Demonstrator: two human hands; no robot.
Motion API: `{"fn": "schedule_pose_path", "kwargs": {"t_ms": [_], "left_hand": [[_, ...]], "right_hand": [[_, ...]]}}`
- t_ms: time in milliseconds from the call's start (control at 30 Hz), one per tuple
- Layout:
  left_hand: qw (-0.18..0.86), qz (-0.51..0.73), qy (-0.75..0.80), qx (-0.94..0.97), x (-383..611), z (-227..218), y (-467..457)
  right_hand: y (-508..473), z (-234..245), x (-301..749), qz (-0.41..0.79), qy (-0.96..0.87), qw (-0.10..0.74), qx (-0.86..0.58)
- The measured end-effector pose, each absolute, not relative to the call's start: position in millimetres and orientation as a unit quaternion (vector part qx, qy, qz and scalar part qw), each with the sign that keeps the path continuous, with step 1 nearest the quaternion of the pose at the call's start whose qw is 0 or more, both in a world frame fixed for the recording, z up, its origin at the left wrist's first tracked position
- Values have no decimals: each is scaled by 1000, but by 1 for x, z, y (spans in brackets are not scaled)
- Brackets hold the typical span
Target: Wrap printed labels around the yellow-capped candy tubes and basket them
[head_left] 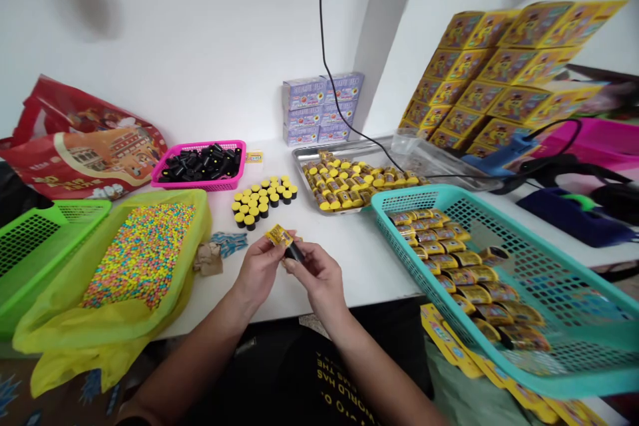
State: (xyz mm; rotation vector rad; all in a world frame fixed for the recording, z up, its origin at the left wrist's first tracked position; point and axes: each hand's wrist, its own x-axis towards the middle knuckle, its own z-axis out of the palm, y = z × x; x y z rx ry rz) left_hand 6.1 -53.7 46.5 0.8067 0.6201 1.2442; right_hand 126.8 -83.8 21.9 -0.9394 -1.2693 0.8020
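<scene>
Hands: together at lower centre, closed around one small job
Left hand (259, 271): pinches a yellow label (278, 235)
Right hand (317, 276): grips a black tube (294, 251), its end against the label
Tube: between the hands, above the table (362, 266) edge
Right of frame: teal basket (404, 194) of labelled tubes (464, 273)
Upper centre: yellow-capped tubes (262, 200) standing on the table, beside a steel tray (304, 170) of more
Left of frame: coloured beads (140, 256) in a yellow bag (112, 326) — pink basket (200, 145) of black tubes (202, 163) above them

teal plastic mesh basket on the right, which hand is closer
Right hand: left of the teal plastic mesh basket, not touching it. Left hand: farther left, past the right hand.
</scene>
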Motion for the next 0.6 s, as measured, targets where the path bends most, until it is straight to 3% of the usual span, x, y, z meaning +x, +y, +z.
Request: {"fn": "schedule_pose_path", "kwargs": {"t_ms": [67, 133, 367, 600], "left_hand": [[701, 550, 272, 362, 7, 46, -55], [705, 554, 274, 347, 8, 45, -56], [668, 580, 345, 313, 17, 41, -59], [625, 610, 367, 321, 23, 43, -64]], "right_hand": [[-83, 22, 125, 407, -513, 645, -395], [-83, 22, 124, 374, -496, 665, -414], [-81, 10, 124, 8, -620, 644, -448], [-76, 9, 127, -120, -673, 605, -408]]}}
